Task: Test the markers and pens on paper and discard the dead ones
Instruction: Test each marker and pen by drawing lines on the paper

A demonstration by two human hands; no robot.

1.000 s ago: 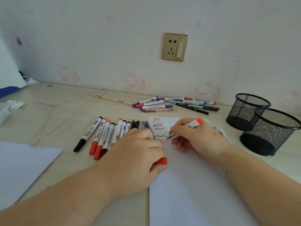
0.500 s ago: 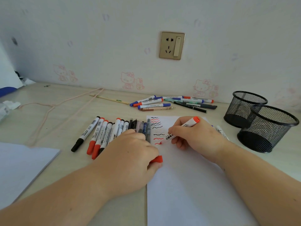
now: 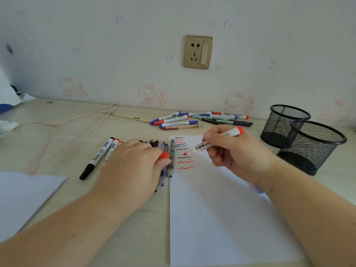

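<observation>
Two grips: your right hand (image 3: 234, 151) pinches the red marker (image 3: 217, 141), tip seemingly above paper (image 3: 221, 218); your left hand (image 3: 134, 166) holds its cap (image 3: 164, 155) beside the paper's edge.

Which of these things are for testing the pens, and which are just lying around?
For the job:
red marker in the right hand
red cap in the left hand
paper with squiggles
row of markers
far pile of pens
mesh cups

Just lying about:
pink cord
wall socket
wooden stick
spare paper
</observation>
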